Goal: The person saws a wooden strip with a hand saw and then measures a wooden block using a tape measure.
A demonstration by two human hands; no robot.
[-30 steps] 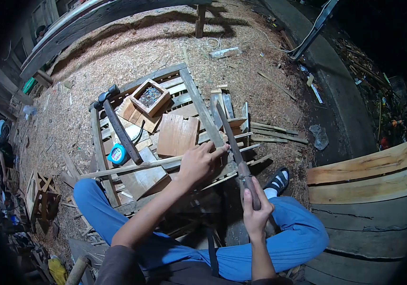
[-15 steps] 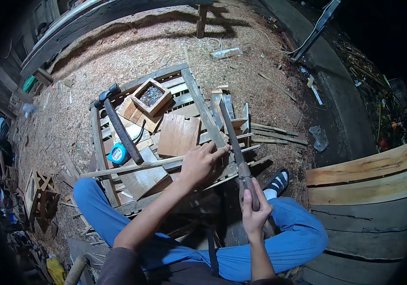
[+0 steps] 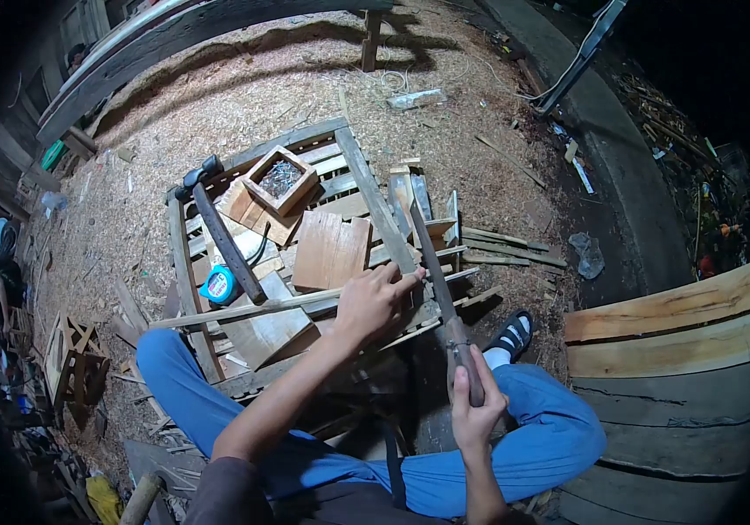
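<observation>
My right hand (image 3: pixel 478 407) is closed round the wooden handle of a handsaw (image 3: pixel 438 278), whose long narrow blade points away from me. The blade crosses a thin wooden strip (image 3: pixel 300 300) near its right end. My left hand (image 3: pixel 370 304) grips this strip just left of the blade, its fingers curled over it against the slatted wooden frame (image 3: pixel 366 175). On the frame, left of my hands, lie a hammer (image 3: pixel 228 236), a blue tape measure (image 3: pixel 219 285) and a flat board (image 3: pixel 331 251). A square wooden box (image 3: pixel 280 179) of nails sits farther back.
Several loose sticks (image 3: pixel 515 249) lie on the ground right of the frame. Wide planks (image 3: pixel 672 306) are at the right, beside my sandalled foot (image 3: pixel 513 337). A long bench (image 3: pixel 217 39) spans the back, and wood shavings cover the ground.
My right hand has drawn the saw a short way back toward me, down and slightly right. My left hand stays in place on the strip.
</observation>
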